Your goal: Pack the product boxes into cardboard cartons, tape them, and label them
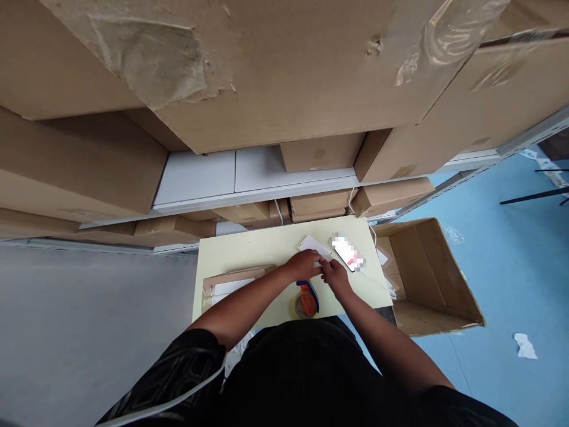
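Note:
Above a pale yellow table [267,249], my left hand [304,265] and my right hand [336,277] meet with fingers curled and pinched together. A tiny whitish bit shows between the fingertips, too small to name. Just beyond the hands lies a white paper slip [313,244], partly covered by them. To its right rests a phone [347,251] with a blurred screen. Nearer my body, below the hands, a tape dispenser [306,300] with blue and red parts holds a tape roll. An open shallow cardboard box [240,275] lies at the left, partly hidden behind my left forearm.
Shelves [200,178] stacked with cardboard boxes stand behind the table, and one large carton [284,71] juts out overhead. A big open carton [431,279] sits right of the table on the blue floor. White cables run down near the table's right side.

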Tool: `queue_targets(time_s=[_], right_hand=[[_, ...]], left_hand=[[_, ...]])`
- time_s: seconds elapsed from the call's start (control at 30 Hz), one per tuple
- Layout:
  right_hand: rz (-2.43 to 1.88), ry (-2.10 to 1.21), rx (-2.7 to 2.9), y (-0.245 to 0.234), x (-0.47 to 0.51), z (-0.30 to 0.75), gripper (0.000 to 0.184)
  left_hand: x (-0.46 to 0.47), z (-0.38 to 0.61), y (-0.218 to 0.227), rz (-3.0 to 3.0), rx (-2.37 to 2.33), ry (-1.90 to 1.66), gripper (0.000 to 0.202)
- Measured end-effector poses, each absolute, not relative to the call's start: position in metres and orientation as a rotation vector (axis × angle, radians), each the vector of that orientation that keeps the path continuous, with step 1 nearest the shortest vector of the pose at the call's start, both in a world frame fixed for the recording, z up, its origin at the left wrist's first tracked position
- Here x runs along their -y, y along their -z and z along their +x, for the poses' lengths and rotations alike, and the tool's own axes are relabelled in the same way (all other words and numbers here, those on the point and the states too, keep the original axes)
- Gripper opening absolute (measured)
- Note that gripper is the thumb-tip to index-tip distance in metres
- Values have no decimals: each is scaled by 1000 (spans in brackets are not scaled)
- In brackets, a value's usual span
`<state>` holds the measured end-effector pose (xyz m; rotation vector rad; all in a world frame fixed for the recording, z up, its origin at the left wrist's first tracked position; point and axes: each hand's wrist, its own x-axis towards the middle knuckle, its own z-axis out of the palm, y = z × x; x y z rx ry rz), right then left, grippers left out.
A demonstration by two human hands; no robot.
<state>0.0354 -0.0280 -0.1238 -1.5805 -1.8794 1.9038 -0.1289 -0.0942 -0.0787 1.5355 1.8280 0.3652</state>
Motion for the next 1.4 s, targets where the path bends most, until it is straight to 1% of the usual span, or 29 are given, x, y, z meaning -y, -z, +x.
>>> queue_targets(time_s=[0.07, 0.13, 0.23, 0.33, 0.4, 0.5, 0.63, 0.73, 0.83, 0.9, 0.97, 1.1, 1.17, 1.3, 1.4], right_hand=[[-1638, -1822, 1898, 127, 26, 37, 40], [-1700, -1814, 1819, 130, 24, 43, 32], [-1804, -1924, 1538, 135, 22, 55, 24], [-1904, -2043, 1229, 140, 23, 66, 18], [-1980, -2070, 1113, 145, 26, 76, 17], [-2091, -2067, 1012, 152, 35, 98, 16], [-2176, -2042, 930, 151, 48, 139, 21], [-2101, -2023, 977, 139, 48, 160, 26], [-1868, -2010, 1161, 117, 37, 160, 33], [-1709, -1977, 1301, 99, 25, 149, 39], [-1585, -1952, 1410, 79, 14, 134, 44], [-1399, -1990, 1525, 46, -1, 105, 48], [-1319, -2049, 1552, 35, -2, 94, 48], [-1181, -2187, 1607, 25, 6, 74, 45], [-1113, -2281, 1647, 22, 20, 59, 44]], left_hand=[[95, -128, 85, 1549, -1747, -405, 30], [93, -132, 95, 1541, -1794, -388, 31], [86, -144, 114, 1578, -1981, -283, 37], [80, -154, 134, 1606, -1995, -132, 52], [79, -156, 145, 1592, -1969, -32, 59], [80, -156, 154, 1602, -1973, 29, 65], [81, -155, 155, 1611, -1972, 16, 66], [80, -154, 150, 1568, -1975, 5, 63], [77, -152, 138, 1494, -1977, -88, 54], [78, -148, 124, 1399, -1993, -279, 43], [81, -144, 106, 1205, -1953, -549, 34], [102, -137, 57, 670, -1636, -1099, 44], [118, -135, 29, 516, -1533, -1295, 44], [158, -131, -19, 378, -1556, -1511, 40], [190, -128, -42, 298, -1590, -1612, 37]])
